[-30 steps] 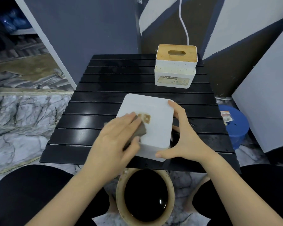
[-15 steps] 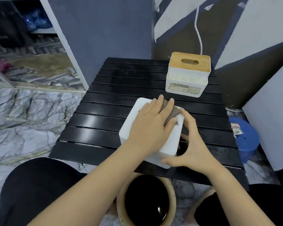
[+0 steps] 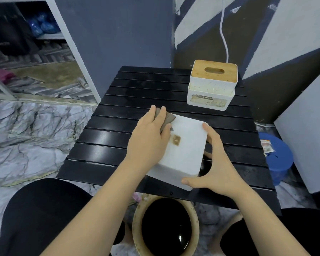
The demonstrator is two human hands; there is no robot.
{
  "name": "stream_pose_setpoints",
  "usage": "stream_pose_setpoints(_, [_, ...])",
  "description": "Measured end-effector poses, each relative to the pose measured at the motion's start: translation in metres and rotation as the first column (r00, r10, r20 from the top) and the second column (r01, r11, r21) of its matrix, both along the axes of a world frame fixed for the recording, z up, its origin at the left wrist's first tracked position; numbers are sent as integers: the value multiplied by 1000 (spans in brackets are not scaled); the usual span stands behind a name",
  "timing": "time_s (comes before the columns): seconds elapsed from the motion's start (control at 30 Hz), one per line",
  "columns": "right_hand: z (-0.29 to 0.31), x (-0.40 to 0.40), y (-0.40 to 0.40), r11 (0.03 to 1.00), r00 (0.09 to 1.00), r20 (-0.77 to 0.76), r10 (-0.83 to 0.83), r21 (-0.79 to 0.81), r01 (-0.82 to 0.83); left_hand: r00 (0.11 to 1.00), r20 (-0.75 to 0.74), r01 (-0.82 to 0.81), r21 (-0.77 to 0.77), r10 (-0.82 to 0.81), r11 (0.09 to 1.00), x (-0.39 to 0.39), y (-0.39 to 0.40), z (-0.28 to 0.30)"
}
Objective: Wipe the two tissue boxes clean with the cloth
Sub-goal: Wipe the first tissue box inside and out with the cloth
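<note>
1. On the near white tissue box (image 3: 185,150), the left hand (image 3: 148,143) presses a grey-brown cloth (image 3: 167,119) with flat fingers at its far left corner.
2. Right hand (image 3: 213,163) spans the box's right side, thumb and fingers spread and gripping it.
3. A brown stain (image 3: 175,140) marks the box.
4. Farther back on the black slatted table (image 3: 118,133) stands the bamboo-lidded tissue holder (image 3: 211,85).

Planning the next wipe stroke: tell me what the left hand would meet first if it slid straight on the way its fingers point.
Bare black slatted table only. The left hand, pressing the grey-brown cloth at the white tissue box's far-left corner, points away. The wooden-lidded tissue holder sits well right of that line.
</note>
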State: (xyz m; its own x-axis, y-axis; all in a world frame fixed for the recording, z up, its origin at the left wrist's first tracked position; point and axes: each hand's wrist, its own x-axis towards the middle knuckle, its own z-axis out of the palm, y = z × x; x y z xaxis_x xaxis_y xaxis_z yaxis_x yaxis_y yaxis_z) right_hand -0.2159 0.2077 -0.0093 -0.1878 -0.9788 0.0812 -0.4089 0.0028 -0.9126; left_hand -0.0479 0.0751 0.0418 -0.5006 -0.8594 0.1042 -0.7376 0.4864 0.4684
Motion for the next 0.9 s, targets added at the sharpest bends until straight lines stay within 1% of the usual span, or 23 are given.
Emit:
stream_pose_setpoints(0.07, [0,2,0,1000,1000,4,-13,-2,13,1000,23,-11,-66,13,998,4,10,-4])
stream_pose_setpoints(0.17, [0,4,-1,1000,1000,-2,-12,-20,12,998,61,18,-248,-3,969,7,27,-10])
stream_pose_setpoints(0.2, [-1,4,-1,1000,1000,0,-9,-26,9,997,73,27,-278,-6,960,4,32,-12])
stream_pose_setpoints(0.27, [-2,4,-2,999,1000,13,-4,-36,5,997,73,22,-283,-2,959,-6,38,-14])
stream_pose_setpoints(0.33, [-5,2,-2,999,999,32,2,-39,0,999,51,30,-245,-18,969,-21,43,-12])
stream_pose_setpoints(0.43, [-4,1,-3,999,999,40,22,-49,-20,993,10,116,-229,-117,966,-41,55,-11])
stream_pose_setpoints(0.53, [-1,2,-5,994,997,-61,38,-103,-44,979,-63,165,-309,-193,937,-45,78,-14])
stream_pose_setpoints(0.57, [-2,1,-5,994,997,-64,36,-96,-42,971,-99,172,-339,-216,925,-42,85,-16])
stream_pose_setpoints(0.67, [-3,-4,-3,999,1000,19,7,-40,-6,944,-163,196,-420,-286,886,-30,94,-27])
stream_pose_setpoints(0.77, [-3,-7,-2,999,999,-12,30,-37,-31,917,-209,198,-502,-340,842,-16,93,-35])
stream_pose_setpoints(0.9, [-1,-4,-2,999,1000,3,31,-32,-31,875,-250,205,-584,-414,786,1,88,-39])
